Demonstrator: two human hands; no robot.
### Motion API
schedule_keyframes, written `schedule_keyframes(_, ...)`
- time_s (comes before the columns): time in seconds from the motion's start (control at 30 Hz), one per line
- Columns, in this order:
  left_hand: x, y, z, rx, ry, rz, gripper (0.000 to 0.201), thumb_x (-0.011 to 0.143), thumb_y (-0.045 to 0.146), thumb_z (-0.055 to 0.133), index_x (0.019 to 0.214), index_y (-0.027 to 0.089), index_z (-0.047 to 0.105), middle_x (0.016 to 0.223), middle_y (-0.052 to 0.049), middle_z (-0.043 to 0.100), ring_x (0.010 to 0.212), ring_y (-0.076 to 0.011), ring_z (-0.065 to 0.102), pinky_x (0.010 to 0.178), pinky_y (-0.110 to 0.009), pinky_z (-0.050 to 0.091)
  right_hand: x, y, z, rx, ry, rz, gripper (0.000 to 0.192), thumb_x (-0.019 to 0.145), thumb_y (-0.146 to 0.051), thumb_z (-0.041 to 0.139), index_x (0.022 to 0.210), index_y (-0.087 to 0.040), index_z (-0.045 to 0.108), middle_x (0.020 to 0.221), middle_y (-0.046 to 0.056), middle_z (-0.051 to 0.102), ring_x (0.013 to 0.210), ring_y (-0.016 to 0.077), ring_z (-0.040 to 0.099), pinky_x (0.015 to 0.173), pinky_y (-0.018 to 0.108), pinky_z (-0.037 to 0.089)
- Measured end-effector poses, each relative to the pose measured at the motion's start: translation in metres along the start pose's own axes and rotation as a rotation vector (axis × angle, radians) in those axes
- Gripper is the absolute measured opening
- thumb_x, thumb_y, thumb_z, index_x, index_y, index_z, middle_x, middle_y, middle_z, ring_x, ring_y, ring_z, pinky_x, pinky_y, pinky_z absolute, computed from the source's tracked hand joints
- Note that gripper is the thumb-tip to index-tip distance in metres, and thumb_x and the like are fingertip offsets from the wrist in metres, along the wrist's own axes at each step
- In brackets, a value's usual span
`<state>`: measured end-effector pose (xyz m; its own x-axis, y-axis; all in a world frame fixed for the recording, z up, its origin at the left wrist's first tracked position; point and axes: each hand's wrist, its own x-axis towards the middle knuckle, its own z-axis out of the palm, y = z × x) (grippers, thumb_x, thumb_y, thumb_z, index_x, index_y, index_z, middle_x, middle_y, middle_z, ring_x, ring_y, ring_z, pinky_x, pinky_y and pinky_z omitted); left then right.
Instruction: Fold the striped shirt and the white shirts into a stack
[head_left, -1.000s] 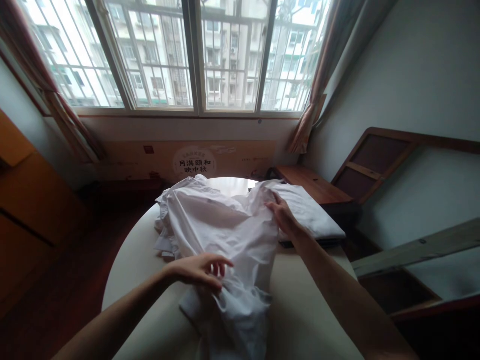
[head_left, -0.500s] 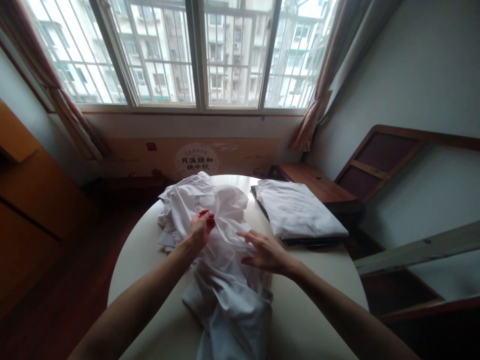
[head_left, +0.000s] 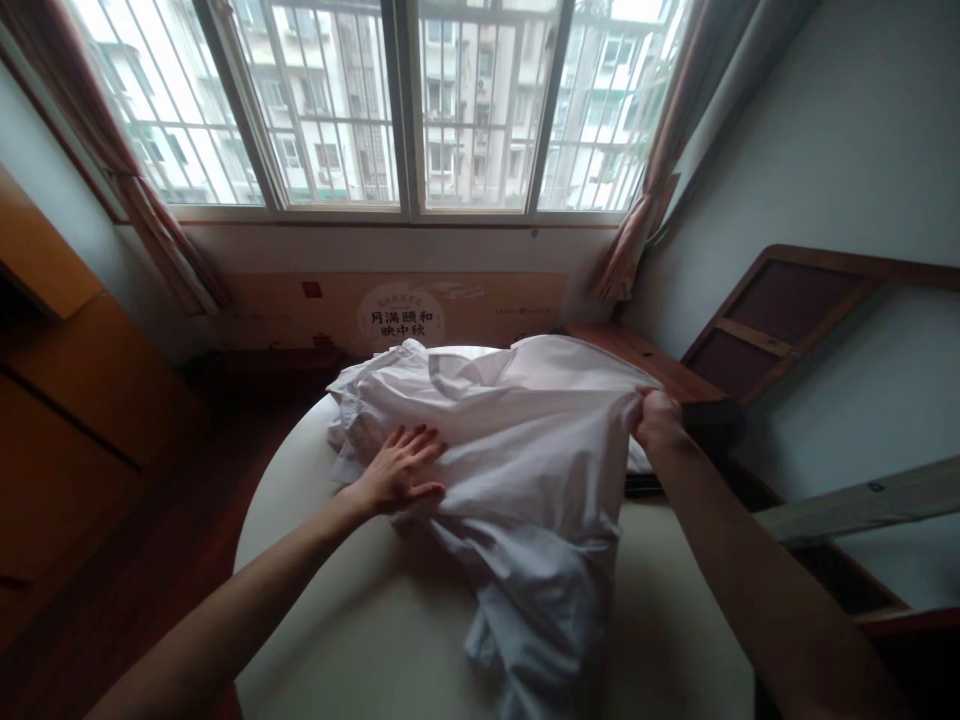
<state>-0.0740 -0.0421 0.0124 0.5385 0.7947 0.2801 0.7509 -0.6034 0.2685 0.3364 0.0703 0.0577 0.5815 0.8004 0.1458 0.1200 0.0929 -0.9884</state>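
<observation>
Big barred window [head_left: 409,105] across the back wall, curtains [head_left: 652,170] bunched at both sides. Under the sill a long cardboard panel [head_left: 390,312] with a round printed label. Wooden cabinet [head_left: 60,400] on the left, a wooden frame [head_left: 780,320] leaning on the right wall, low wooden bench [head_left: 637,358] beyond the counter's far right edge.

Round pale counter [head_left: 352,620] fills the lower middle. White shirt [head_left: 517,450] lies spread and rumpled over its far half, one end trailing toward the near edge and hanging off the front. Shirt partly lifted on the right side, stretched taut from there across to the left.

Left hand [head_left: 397,470] rests flat on the shirt's left part, fingers [head_left: 420,440] spread open, palm pressing the cloth onto the counter.

Right hand [head_left: 656,418] at the shirt's right edge, closed in a fist gripping a bunch of the fabric, holding it up off the counter.

Dark flat thing [head_left: 643,484] peeks from under the shirt just below the right hand; cannot tell what it is. The two hands are well apart, shirt between them.
</observation>
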Motion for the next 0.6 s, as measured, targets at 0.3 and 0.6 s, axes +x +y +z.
schedule_keyframes(0.3,-0.042,0.008,0.006,0.116,0.013,0.382,0.061,0.076,0.054,0.063,0.129,0.025,0.052,0.137,-0.012,0.048,0.130,-0.0313,0.036,0.111,-0.050,0.020,-0.129,0.007,-0.042,-0.610,-0.715,-0.721,0.061,0.075,-0.048,0.061,0.128,-0.020,0.048,0.135,0.015,0.047,0.128,0.0322,0.039,0.106,0.050,0.030)
schedule_keyframes(0.6,-0.017,0.012,0.004,-0.271,0.297,-0.068,0.018,0.083,0.020,0.051,0.092,0.020,0.067,0.079,-0.004,0.068,0.073,-0.0178,0.061,0.071,-0.029,0.047,-0.222,0.020,-0.055,-0.737,-0.951,-0.624,0.043,0.073,-0.019,0.055,0.115,-0.021,0.059,0.104,0.010,0.066,0.100,0.0284,0.058,0.089,0.044,0.044)
